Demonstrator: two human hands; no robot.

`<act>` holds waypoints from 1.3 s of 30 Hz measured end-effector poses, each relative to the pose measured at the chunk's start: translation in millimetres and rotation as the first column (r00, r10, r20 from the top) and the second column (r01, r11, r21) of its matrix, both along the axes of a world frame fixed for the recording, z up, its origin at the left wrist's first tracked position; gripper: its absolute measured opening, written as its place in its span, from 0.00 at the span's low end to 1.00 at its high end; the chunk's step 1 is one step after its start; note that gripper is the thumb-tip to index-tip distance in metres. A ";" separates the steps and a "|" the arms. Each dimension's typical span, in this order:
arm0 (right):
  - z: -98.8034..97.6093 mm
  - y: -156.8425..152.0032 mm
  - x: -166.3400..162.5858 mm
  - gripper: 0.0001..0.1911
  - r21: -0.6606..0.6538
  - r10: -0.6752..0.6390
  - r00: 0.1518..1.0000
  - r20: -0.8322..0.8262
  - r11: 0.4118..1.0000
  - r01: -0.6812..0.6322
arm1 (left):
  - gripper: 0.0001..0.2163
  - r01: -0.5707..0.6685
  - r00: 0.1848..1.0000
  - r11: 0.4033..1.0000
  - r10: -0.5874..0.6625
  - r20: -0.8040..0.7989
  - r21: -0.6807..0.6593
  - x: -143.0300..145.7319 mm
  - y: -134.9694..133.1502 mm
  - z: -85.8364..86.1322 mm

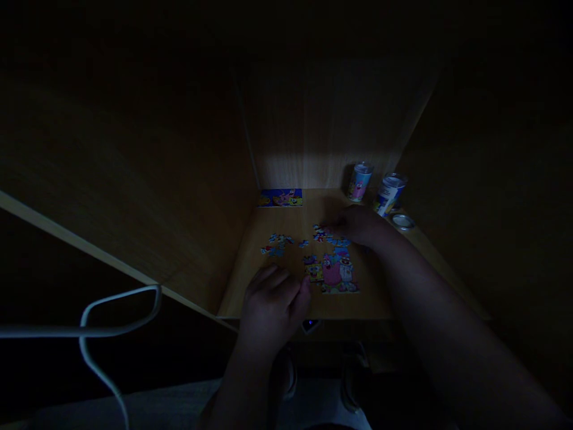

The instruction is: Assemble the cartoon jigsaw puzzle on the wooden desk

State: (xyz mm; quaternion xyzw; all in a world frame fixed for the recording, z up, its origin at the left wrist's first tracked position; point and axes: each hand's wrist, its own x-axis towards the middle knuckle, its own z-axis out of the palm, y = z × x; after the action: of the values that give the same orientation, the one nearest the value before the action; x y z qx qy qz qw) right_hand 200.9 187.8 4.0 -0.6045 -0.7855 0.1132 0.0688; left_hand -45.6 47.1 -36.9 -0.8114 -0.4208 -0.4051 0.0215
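Observation:
A partly joined cartoon jigsaw puzzle (pixel 332 273) lies on the wooden surface, with a pink figure in its middle. My left hand (pixel 274 295) rests at its lower left with curled fingers, the thumb beside the puzzle's left edge. What is under those fingers, if anything, is hidden. Above the puzzle, my right hand (pixel 358 224) reaches in from the right. Its fingertips are closed together at a small puzzle piece (pixel 319 234); the dark light blurs the exact contact. Several loose pieces (pixel 278 242) lie to the left, and a single loose piece (pixel 304 243) sits between.
A cartoon picture strip (pixel 281 197) lies at the back left. Two printed cans (pixel 360 181) (pixel 390 194) stand at the back right, near a round lid (pixel 403 222). Wooden panels enclose the surface (pixel 242 295). A white cable (pixel 120 295) hangs at the left.

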 end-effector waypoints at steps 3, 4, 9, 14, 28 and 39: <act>-2.3 1.6 2.8 0.10 -0.035 0.033 0.997 -0.067 0.999 -0.035 | 0.19 0.005 1.000 1.000 -0.005 0.001 -0.016 0.2 0.2 -0.4; -3.4 2.5 3.6 0.09 -0.038 0.034 0.996 -0.082 0.999 -0.037 | 0.19 0.006 1.000 1.000 -0.006 0.001 -0.020 0.5 0.1 -0.2; -7.5 4.7 4.4 0.08 -0.044 0.072 0.989 -0.130 0.996 -0.079 | 0.19 -0.007 1.000 0.999 0.006 -0.013 -0.042 2.1 -0.2 2.0; -7.9 2.2 -1.0 0.04 -0.038 0.039 0.940 -0.338 0.998 -0.055 | 0.14 0.019 0.997 0.994 -0.026 -0.071 -0.109 2.8 -0.3 4.9; -1.2 -13.0 -10.8 0.12 -0.269 0.207 0.761 -0.615 0.852 -0.450 | 0.06 0.092 0.979 0.962 -0.135 -0.156 -0.256 3.2 0.3 7.2; -1.4 -12.7 -13.8 0.07 -0.254 0.167 0.768 -0.619 0.883 -0.396 | 0.04 0.097 0.986 0.972 -0.123 -0.114 -0.212 3.6 0.0 7.6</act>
State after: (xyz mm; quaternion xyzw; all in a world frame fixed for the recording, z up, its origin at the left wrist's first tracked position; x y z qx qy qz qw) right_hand 187.1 175.1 2.6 -0.4154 -0.7736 0.4467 0.1717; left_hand -42.0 47.1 -29.3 -0.8554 -0.4126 -0.3077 -0.0584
